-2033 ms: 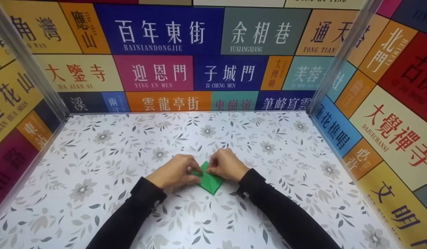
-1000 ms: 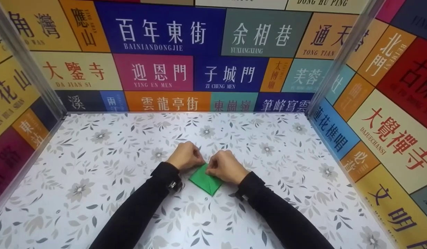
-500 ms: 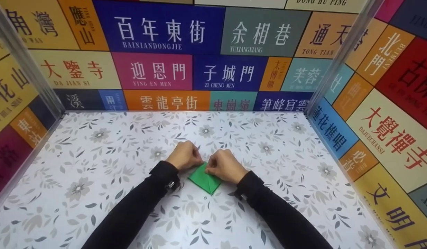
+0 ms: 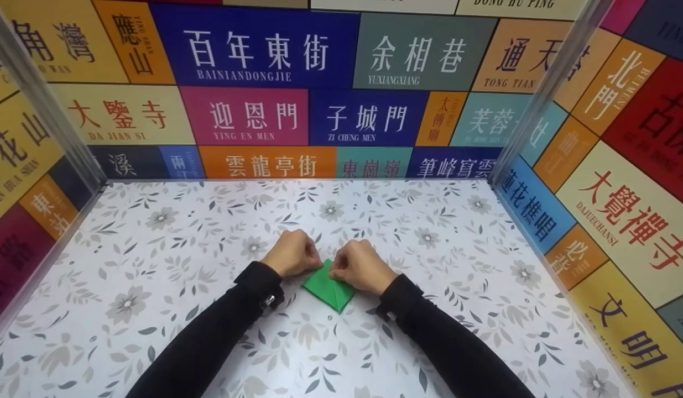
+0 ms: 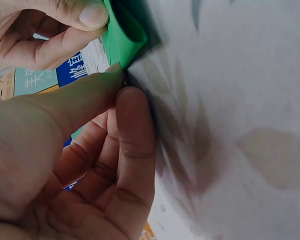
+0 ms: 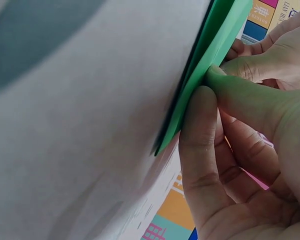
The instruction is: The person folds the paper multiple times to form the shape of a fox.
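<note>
A small folded sheet of green paper (image 4: 326, 288) lies on the tabletop, turned like a diamond with one corner toward me. At its far corner is my left hand (image 4: 290, 254); thumb and forefinger pinch the paper's tip in the left wrist view, where the green paper (image 5: 124, 40) shows a loop-like, raised fold. My right hand (image 4: 362, 266) pinches the right-hand part between thumb and bent forefinger. Several layers of the green paper (image 6: 202, 75) stand slightly apart in the right wrist view. Fingers cover its upper right side in the head view.
The table (image 4: 208, 342) has a white cover with grey flowers and leaves. A back wall (image 4: 253, 50) and side walls of colourful sign panels with Chinese characters enclose it. Both forearms wear black sleeves (image 4: 208, 331).
Earlier, my left hand moved from the paper's left side up to its far corner. Over the last half second it has drawn back slightly left; the right hand stays nearly still.
</note>
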The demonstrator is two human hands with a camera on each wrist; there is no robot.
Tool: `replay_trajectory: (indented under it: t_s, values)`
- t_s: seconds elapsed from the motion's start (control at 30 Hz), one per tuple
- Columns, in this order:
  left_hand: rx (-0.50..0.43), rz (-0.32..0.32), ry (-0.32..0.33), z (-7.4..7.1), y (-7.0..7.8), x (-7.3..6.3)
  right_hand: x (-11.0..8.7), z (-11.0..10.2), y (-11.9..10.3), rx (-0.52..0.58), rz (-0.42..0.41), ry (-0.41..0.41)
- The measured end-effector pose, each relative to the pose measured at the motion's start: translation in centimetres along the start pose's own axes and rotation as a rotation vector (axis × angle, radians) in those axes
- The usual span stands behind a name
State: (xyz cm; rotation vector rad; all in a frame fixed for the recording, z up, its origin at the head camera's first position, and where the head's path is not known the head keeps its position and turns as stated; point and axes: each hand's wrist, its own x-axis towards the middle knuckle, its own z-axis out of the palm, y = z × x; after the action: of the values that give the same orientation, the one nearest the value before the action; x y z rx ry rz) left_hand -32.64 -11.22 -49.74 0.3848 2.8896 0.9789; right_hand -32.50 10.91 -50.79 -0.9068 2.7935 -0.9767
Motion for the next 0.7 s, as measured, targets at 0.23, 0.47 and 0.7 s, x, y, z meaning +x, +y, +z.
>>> replay_trajectory:
  t_s: [0.23,0.47,0.7]
  values:
    - [-0.006,-0.001,-0.013,-0.3,-0.6,-0.8,0.1,-0.1,0.1,-0.013,0.017,0.0]
    - [0.0,-0.011,-0.031,-0.6,-0.5,-1.4,0.1,0.0,0.0,-0.02,0.033,-0.012]
    - [0.027,-0.017,-0.05,-0.8,0.0,-1.6,0.0,0.0,-0.2,-0.017,0.029,-0.005]
